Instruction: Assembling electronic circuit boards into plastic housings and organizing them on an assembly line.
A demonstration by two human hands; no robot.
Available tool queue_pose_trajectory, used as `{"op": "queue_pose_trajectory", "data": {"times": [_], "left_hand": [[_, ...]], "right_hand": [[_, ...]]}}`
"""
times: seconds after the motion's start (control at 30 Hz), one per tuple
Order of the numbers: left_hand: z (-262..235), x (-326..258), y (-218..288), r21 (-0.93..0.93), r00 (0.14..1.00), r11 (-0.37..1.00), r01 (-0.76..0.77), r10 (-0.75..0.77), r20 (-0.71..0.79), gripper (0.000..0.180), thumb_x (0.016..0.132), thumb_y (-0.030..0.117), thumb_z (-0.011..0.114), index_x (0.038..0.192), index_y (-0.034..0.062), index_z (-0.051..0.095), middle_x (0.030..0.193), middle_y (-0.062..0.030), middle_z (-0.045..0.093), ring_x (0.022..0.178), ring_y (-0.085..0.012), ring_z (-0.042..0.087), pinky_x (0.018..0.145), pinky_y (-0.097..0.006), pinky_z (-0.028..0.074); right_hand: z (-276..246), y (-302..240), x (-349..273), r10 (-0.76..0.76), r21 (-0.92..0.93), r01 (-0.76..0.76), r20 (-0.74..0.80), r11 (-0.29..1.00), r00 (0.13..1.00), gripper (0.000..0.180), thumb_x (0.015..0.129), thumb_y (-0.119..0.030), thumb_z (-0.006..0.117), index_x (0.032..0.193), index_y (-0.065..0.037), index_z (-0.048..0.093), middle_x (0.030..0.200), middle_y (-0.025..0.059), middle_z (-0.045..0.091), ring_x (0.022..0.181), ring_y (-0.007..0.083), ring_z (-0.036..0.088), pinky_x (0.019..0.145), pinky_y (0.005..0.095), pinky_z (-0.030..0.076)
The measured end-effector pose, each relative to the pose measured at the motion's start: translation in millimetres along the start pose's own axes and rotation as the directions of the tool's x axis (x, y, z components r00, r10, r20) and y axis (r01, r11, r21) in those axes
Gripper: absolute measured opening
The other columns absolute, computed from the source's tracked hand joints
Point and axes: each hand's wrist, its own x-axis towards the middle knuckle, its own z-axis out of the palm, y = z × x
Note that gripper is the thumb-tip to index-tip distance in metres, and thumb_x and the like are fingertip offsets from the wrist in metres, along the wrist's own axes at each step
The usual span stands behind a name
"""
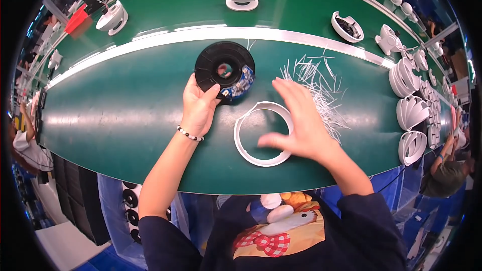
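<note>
White ring (pixel 265 162), nearer the wide-open, empty right hand (pixel 305 124), lies below-right of the black disc (pixel 210 64) the left hand (pixel 197 109) grips.

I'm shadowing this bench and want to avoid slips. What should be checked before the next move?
1. Black disc supported: ok, the left hand grips its lower edge.
2. Blue circuit board firmly fastened to the disc: cannot tell.
3. Right hand free: ok, open and holding nothing.
4. White ring resting on the green table: ok.
5. Right hand clear of the ring: cannot tell, they overlap in view.
6. White strips tidied: not ok, scattered beside the right hand.
</note>
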Motion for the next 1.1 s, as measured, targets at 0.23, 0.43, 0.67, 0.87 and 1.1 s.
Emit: {"op": "queue_pose_trajectory", "data": {"times": [0.23, 0.43, 0.67, 0.87, 1.1], "left_hand": [[-1.2, 4.3, -1.8, -0.106, 0.993, 0.990, -0.094, 0.086, -0.079, 0.045, 0.074, -0.011, 0.050, 0.114, 0.0055, 0.035, 0.112, -0.0093, 0.047, 0.099, -0.0187, 0.051, 0.084, -0.034, 0.045], [2.4, 1.0, -2.7, -0.111, 0.991, 0.987, -0.117, 0.109, -0.077, 0.048, 0.074, -0.011, 0.051, 0.116, 0.0069, 0.034, 0.114, -0.0071, 0.046, 0.102, -0.0173, 0.049, 0.086, -0.032, 0.042], [11.9, -3.8, 0.5, -0.109, 0.991, 0.987, -0.114, 0.104, -0.087, 0.052, 0.074, -0.013, 0.048, 0.120, 0.0051, 0.031, 0.118, -0.0079, 0.043, 0.107, -0.0175, 0.045, 0.091, -0.031, 0.038], [42.2, -21.2, -28.5, 0.026, 0.989, 0.990, -0.139, 0.137, 0.057, 0.061, 0.073, -0.011, 0.050, 0.126, 0.0040, 0.025, 0.121, -0.0095, 0.040, 0.113, -0.0181, 0.040, 0.096, -0.031, 0.032], [25.0, -29.7, 7.0, -0.192, 0.688, 0.837, 0.512, -0.266, 0.675, 0.077, 0.078, 0.044, 0.048, 0.134, 0.0049, 0.012, 0.137, -0.0167, 0.018, 0.124, -0.0362, 0.023, 0.097, -0.056, 0.023]], "right_hand": [[10.6, -27.0, -7.6, 0.144, -0.100, -0.126, 0.203, 0.987, 0.969, 0.106, 0.048, -0.047, 0.076, 0.129, -0.003, 0.023, 0.134, 0.0247, 0.013, 0.121, 0.0438, 0.018, 0.093, 0.0587, 0.021], [3.7, -27.4, -15.0, 0.191, -0.059, -0.182, 0.282, 0.982, 0.940, 0.114, 0.042, -0.046, 0.079, 0.130, -0.004, 0.021, 0.134, 0.0268, 0.012, 0.120, 0.0447, 0.019, 0.093, 0.0559, 0.022], [5.7, -11.1, -7.2, 0.078, 0.251, -0.053, -0.089, 0.967, 0.993, 0.104, 0.042, -0.034, 0.078, 0.126, 0.000, 0.026, 0.121, 0.0210, 0.031, 0.113, 0.0370, 0.031, 0.095, 0.0430, 0.026], [27.3, -9.3, 13.3, 0.546, 0.954, -0.092, -0.083, 0.285, 0.834, 0.115, 0.052, -0.024, 0.082, 0.128, 0.009, 0.002, 0.129, 0.0217, 0.021, 0.120, 0.0274, 0.027, 0.099, 0.0363, 0.025], [23.0, 3.8, 8.9, 0.284, 0.648, -0.067, -0.236, 0.758, 0.929, 0.119, 0.043, -0.038, 0.082, 0.130, 0.005, 0.013, 0.125, 0.0251, 0.027, 0.117, 0.0344, 0.031, 0.098, 0.0399, 0.027]]}}
